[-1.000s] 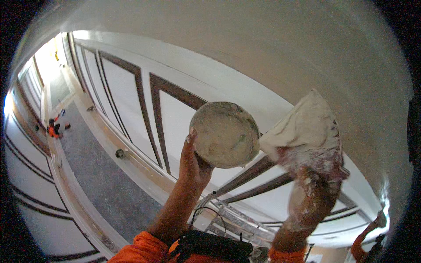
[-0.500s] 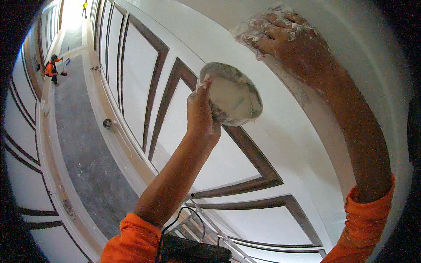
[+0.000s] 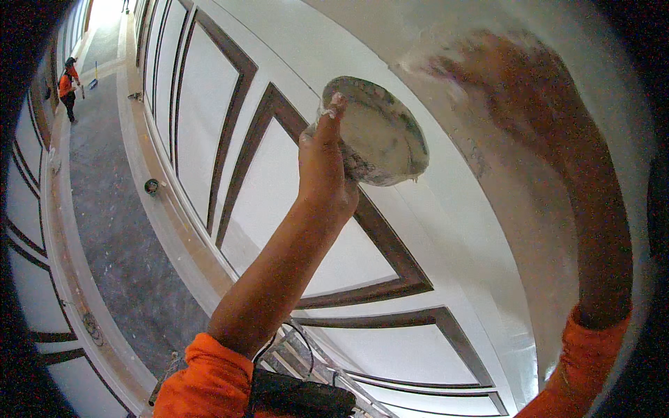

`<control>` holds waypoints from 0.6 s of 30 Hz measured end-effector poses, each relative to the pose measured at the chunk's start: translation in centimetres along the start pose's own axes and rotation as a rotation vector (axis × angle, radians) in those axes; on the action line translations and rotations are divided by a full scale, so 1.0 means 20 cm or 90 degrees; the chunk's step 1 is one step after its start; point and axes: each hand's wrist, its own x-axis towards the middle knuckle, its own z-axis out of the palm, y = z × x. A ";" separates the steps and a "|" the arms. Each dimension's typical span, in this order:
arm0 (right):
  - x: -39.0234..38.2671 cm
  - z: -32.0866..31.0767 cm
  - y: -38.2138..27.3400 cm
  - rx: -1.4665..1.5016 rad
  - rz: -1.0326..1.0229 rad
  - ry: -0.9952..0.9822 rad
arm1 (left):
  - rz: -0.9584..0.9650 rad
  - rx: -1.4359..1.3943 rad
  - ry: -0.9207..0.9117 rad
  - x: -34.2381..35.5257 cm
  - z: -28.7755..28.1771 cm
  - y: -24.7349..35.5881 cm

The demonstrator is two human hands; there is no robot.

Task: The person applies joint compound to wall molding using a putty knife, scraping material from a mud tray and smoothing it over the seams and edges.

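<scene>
My left hand [image 3: 324, 157] grips a round, shallow bowl [image 3: 416, 143] by its rim, thumb over the inner edge and the other fingers out of sight behind it. Pale, wet paste that looks like plaster [image 3: 373, 129] coats the inside of the bowl. Up at the right, my right hand [image 3: 505, 80] is smeared by motion against the pale curved surface [image 3: 481, 157] where wall and ceiling meet. White paste shows around its fingers, but their pose and anything under them are too blurred to make out.
Dark-framed white panels [image 3: 216, 76] line the wall. Far below runs a grey floor [image 3: 125, 230], with a small dark bucket [image 3: 152, 186] by the wall. A person in orange [image 3: 68, 89] stands at the far left. Parts of a ladder [image 3: 289, 355] and a black bag [image 3: 300, 395] are beneath me.
My right hand has gone from clearly seen to blurred while sweeping over the surface. The bowl has risen slightly to the right. The distant person has gone from crouching to standing.
</scene>
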 end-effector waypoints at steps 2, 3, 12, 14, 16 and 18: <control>0.08 0.06 0.07 0.007 0.001 0.003 | 0.003 -0.018 0.005 0.01 0.01 0.00; 0.14 0.08 0.09 0.014 -0.001 0.012 | 0.010 -0.009 -0.005 0.03 0.00 0.02; 0.15 -0.12 0.01 -0.050 0.037 -0.108 | 0.060 0.000 -0.037 -0.03 0.04 0.00; 0.11 -0.10 0.03 -0.006 -0.016 -0.060 | 0.066 -0.001 -0.045 -0.05 0.05 -0.02; 0.04 -0.05 0.05 0.060 -0.105 0.078 | 0.063 -0.003 -0.054 -0.08 0.06 -0.04; 0.00 -0.04 0.01 0.023 -0.032 -0.033 | 0.058 -0.007 -0.064 -0.11 0.06 -0.07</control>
